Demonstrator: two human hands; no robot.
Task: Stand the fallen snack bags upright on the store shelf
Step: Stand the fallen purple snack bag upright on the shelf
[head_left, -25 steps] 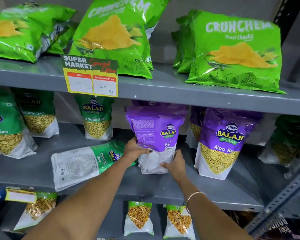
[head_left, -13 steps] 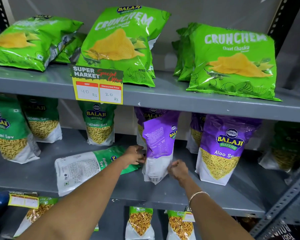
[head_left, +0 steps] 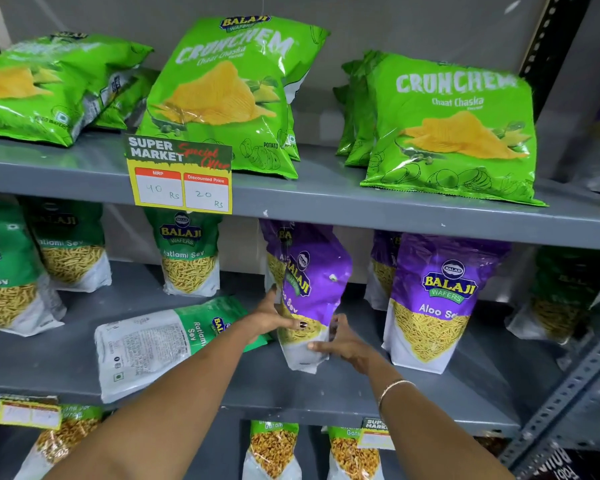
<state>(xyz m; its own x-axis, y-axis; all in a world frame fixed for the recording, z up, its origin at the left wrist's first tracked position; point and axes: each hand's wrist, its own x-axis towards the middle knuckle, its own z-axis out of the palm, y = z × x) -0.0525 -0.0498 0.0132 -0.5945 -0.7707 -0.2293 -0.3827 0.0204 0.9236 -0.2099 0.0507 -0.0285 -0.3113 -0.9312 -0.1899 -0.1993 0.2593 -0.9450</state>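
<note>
Gripping the purple Aloo Sev bag [head_left: 314, 299] upright between left hand [head_left: 269, 318] and right hand [head_left: 347, 342]; a fallen Ratlami Sev bag [head_left: 160, 344] lies just left, under the left forearm.

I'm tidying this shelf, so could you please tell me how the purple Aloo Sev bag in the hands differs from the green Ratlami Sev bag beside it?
The purple Aloo Sev bag stands front out; the green Ratlami Sev bag lies flat, back up. Both carry Balaji branding.
</note>
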